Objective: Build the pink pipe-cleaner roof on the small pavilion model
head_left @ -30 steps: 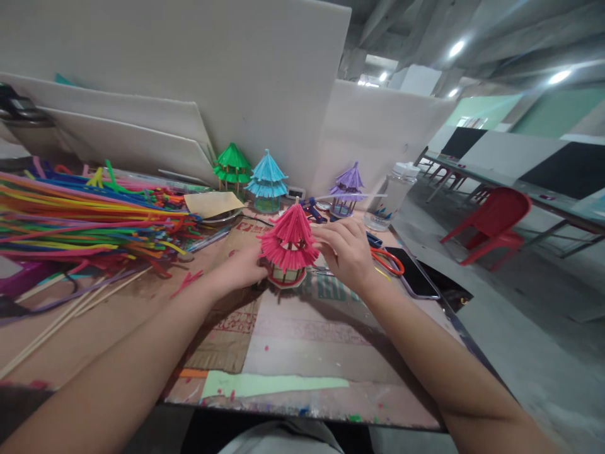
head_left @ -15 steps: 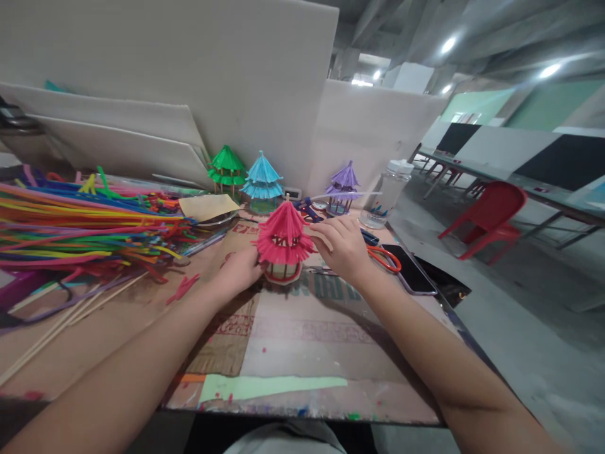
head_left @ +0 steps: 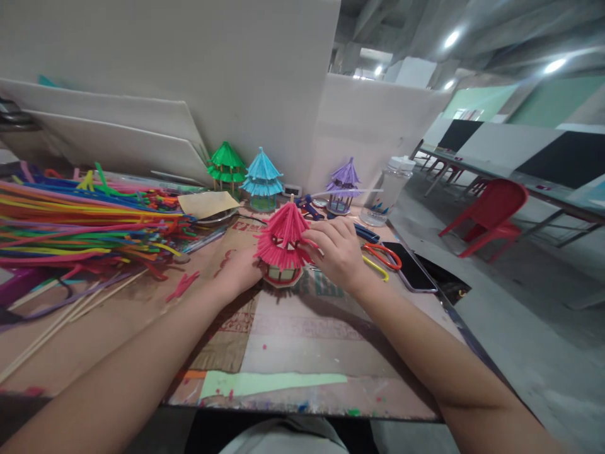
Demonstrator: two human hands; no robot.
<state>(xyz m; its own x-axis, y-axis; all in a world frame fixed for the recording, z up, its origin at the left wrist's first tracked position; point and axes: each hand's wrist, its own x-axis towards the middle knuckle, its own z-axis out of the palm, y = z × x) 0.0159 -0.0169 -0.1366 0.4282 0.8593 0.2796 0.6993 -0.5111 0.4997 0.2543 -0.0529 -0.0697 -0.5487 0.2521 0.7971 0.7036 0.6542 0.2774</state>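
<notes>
A small model pavilion (head_left: 283,243) with a two-tiered pinkish-red pipe-cleaner roof stands in front of me, tilted slightly, over the cardboard on the table. My left hand (head_left: 243,272) grips it low on its left side, the fingertips hidden behind the roof. At the right edge of the roof, my right hand (head_left: 338,251) has its fingers curled and pinched against the red fringe. Farther back stand a green pavilion (head_left: 227,165), a light blue pavilion (head_left: 261,180) and a purple pavilion (head_left: 343,184).
Many coloured pipe cleaners (head_left: 89,233) and thin wooden sticks (head_left: 70,321) lie at left. On the right are orange-handled scissors (head_left: 385,255), a phone (head_left: 416,271) and a clear bottle (head_left: 384,194). White foam boards (head_left: 255,82) stand behind. A red chair (head_left: 491,211) stands beyond the table.
My right hand has closed in on the roof's right edge, its fingers more curled. The red pavilion has tilted a little. A yellow handle now shows beside the orange scissors.
</notes>
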